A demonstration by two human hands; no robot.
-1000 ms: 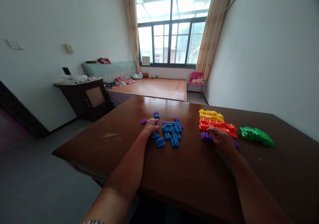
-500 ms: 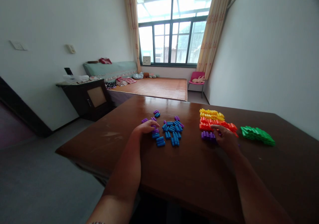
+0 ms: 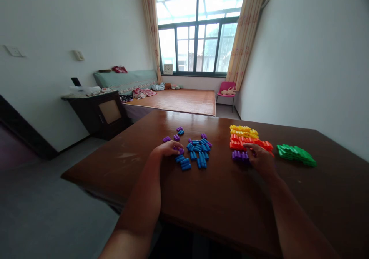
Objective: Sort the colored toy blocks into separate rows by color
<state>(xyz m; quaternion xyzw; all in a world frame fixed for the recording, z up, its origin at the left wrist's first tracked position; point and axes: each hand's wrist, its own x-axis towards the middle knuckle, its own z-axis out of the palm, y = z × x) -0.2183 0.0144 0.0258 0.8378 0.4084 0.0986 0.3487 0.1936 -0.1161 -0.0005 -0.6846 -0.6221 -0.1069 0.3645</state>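
Note:
My left hand (image 3: 167,148) has its fingers curled onto a small ridged purple plastic block (image 3: 180,151) on the left of the loose pieces. Just below its fingertips lie several blue blocks (image 3: 186,165). To the right is a looser cluster of blue blocks (image 3: 198,148) with a few purple ones at its edges. My right hand (image 3: 259,157) is closed at the right end of a row of purple blocks (image 3: 240,156); its fingers partly hide that end. Behind this row lie lined-up orange blocks (image 3: 245,141) and, farther back, yellow blocks (image 3: 243,131).
Green blocks (image 3: 295,154) sit grouped to the right of my right hand. Everything lies on a brown wooden table (image 3: 207,197). Beyond it are a bed (image 3: 184,99), a pink chair (image 3: 226,88) and a dark cabinet (image 3: 100,115).
My left hand has shifted slightly, its fingers drawing in at the purple block and uncovering another purple piece behind. My right hand stays at the purple row. The view has turned slightly.

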